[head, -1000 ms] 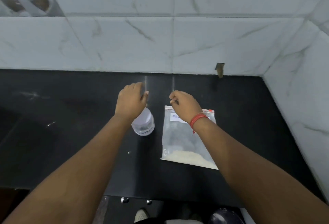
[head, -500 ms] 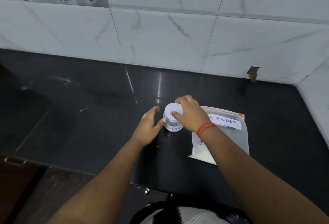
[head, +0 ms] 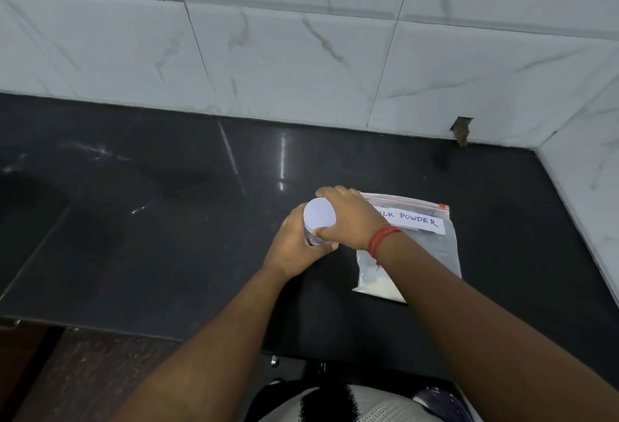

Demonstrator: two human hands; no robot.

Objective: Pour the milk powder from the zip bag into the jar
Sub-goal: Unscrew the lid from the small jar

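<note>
A small clear jar (head: 312,237) with a white lid (head: 319,216) stands upright on the black counter (head: 167,237). My left hand (head: 294,247) wraps the jar's body from the left. My right hand (head: 348,220) grips the lid's edge from the right. Just right of the jar lies a clear zip bag (head: 432,247), flat, with a white label reading "MILK POWDER" and white powder gathered at its near end. My right forearm crosses over the bag's left part.
White marble wall tiles (head: 301,53) run along the back, and a side wall (head: 586,187) bounds the counter on the right. The counter's front edge (head: 134,333) is close to my body. A dark recess lies at the far left.
My left hand has closed around the jar's body, and my right hand has settled over the lid. One second ago both hands were behind the jar and bag. The view shifted left.
</note>
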